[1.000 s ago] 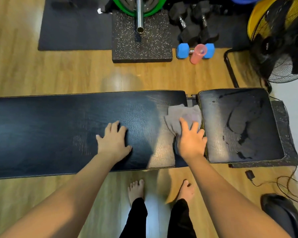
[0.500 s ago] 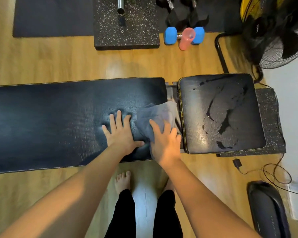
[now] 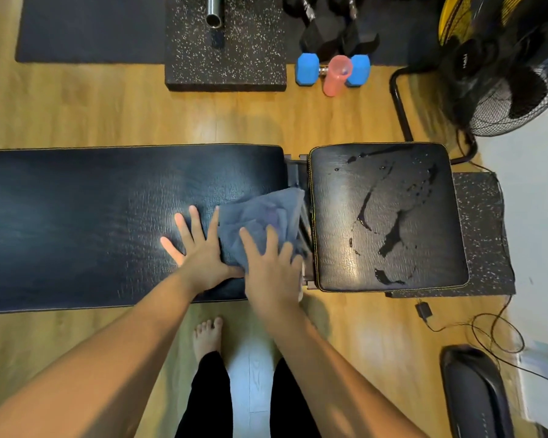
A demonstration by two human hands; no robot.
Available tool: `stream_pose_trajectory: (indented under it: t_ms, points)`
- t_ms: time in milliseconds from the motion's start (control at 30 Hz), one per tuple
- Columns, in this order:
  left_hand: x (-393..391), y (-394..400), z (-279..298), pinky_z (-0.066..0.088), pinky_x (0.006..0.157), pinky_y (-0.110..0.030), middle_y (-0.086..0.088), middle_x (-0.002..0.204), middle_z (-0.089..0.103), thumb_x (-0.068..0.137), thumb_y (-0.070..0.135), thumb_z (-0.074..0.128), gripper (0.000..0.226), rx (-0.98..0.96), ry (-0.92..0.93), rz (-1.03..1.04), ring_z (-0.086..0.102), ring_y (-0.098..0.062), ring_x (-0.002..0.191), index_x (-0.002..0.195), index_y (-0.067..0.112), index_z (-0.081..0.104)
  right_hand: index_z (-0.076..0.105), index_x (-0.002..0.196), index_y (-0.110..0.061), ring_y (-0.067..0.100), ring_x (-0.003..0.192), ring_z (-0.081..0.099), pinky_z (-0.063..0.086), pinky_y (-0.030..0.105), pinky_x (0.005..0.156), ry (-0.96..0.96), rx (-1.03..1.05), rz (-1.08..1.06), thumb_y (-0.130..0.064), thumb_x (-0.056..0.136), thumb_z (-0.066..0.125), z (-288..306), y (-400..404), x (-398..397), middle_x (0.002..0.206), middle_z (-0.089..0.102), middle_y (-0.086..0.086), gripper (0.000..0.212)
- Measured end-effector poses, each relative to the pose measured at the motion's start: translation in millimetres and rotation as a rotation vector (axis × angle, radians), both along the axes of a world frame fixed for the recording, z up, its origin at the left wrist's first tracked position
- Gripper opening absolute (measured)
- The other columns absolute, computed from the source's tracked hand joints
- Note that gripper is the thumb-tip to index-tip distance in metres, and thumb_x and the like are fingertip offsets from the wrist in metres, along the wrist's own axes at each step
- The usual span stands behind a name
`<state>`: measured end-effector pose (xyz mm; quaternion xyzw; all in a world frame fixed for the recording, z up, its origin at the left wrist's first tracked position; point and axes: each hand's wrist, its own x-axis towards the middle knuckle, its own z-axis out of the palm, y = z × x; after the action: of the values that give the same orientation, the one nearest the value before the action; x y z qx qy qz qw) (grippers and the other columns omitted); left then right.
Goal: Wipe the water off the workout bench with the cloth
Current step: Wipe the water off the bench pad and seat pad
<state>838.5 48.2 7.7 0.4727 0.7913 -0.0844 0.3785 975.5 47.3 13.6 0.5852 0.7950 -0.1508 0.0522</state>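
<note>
The black workout bench has a long back pad [image 3: 92, 222] and a square seat pad [image 3: 424, 184] to its right. Streaks and drops of water [image 3: 389, 235] lie on the seat pad. A grey cloth [image 3: 263, 213] is bunched at the right end of the long pad, beside the gap. My right hand [image 3: 269, 267] presses flat on the cloth with fingers spread. My left hand [image 3: 196, 245] rests flat on the long pad, just left of the cloth, thumb near my right hand.
Beyond the bench stand a speckled rubber block [image 3: 228, 58], a barbell end [image 3: 214, 14], black dumbbells [image 3: 329, 33], a blue dumbbell [image 3: 307, 69] and a pink cup [image 3: 337, 75]. A fan [image 3: 503, 74] is at the far right. A cable [image 3: 475, 327] lies on the wooden floor.
My right hand has slid the cloth leftward along the long pad, off the edge by the seat pad. My left hand now sits right beside it.
</note>
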Motion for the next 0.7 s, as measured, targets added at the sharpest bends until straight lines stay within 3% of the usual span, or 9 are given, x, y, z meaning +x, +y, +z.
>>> stream_pose_trajectory:
  t_ms: [67,233,300,467,567,633,700]
  points:
    - [1,1,1,-0.017,0.108,-0.072,0.002,0.142,-0.055,0.065,0.064,0.070,0.130,0.003,0.049,0.005,-0.048,-0.030,0.135,0.145,0.047,-0.031,0.041,0.140,-0.041,0.035,0.089,0.053,0.045,0.045,0.072,0.005,0.007,0.080,-0.029,0.071,0.079,-4,-13,14,0.141,0.050,0.013,0.079]
    - [-2,4,6,-0.021,0.106,-0.070,-0.003,0.148,-0.051,0.051,0.075,0.076,0.146,-0.070,-0.016,0.000,-0.050,-0.032,0.133,0.143,0.047,-0.035,0.037,0.142,-0.043,0.033,0.088,0.051,0.044,0.043,0.070,-0.028,0.058,0.184,-0.034,0.079,0.070,-12,27,41,0.143,0.044,0.008,0.072]
    - [-2,3,6,-0.021,0.106,-0.070,-0.003,0.147,-0.053,0.051,0.076,0.075,0.147,-0.070,-0.013,0.001,-0.051,-0.032,0.132,0.141,0.048,-0.037,0.035,0.142,-0.042,0.034,0.092,0.050,0.044,0.043,0.070,-0.050,0.053,0.128,-0.033,0.080,0.068,-9,53,38,0.143,0.042,0.007,0.071]
    - [-1,4,5,-0.019,0.107,-0.071,-0.003,0.149,-0.051,0.051,0.078,0.074,0.146,-0.050,0.011,-0.006,-0.049,-0.033,0.134,0.142,0.047,-0.036,0.019,0.146,-0.042,0.036,0.113,0.042,0.040,0.050,0.087,0.004,-0.091,-0.085,-0.032,0.090,0.059,-3,114,7,0.147,0.024,0.007,0.069]
    - [-1,4,4,-0.019,0.106,-0.072,-0.004,0.149,-0.050,0.051,0.079,0.073,0.146,-0.039,0.005,-0.010,-0.049,-0.034,0.134,0.142,0.045,-0.036,0.027,0.146,-0.039,0.036,0.106,0.047,0.042,0.048,0.081,-0.032,0.006,-0.095,-0.032,0.084,0.065,0,103,-1,0.141,0.032,0.010,0.073]
    - [-1,2,4,-0.018,0.106,-0.072,-0.004,0.149,-0.050,0.053,0.077,0.073,0.144,-0.031,0.003,-0.013,-0.050,-0.033,0.133,0.143,0.045,-0.035,0.037,0.143,-0.038,0.035,0.095,0.051,0.045,0.045,0.074,-0.081,0.074,-0.024,-0.034,0.075,0.073,0,75,2,0.132,0.039,0.011,0.077]
    - [-1,2,3,-0.019,0.106,-0.072,-0.003,0.147,-0.052,0.054,0.077,0.072,0.143,-0.021,0.004,-0.010,-0.050,-0.033,0.133,0.144,0.044,-0.034,0.039,0.143,-0.039,0.035,0.092,0.051,0.044,0.043,0.072,-0.118,0.063,0.084,-0.035,0.073,0.074,-3,50,12,0.138,0.036,0.012,0.079]
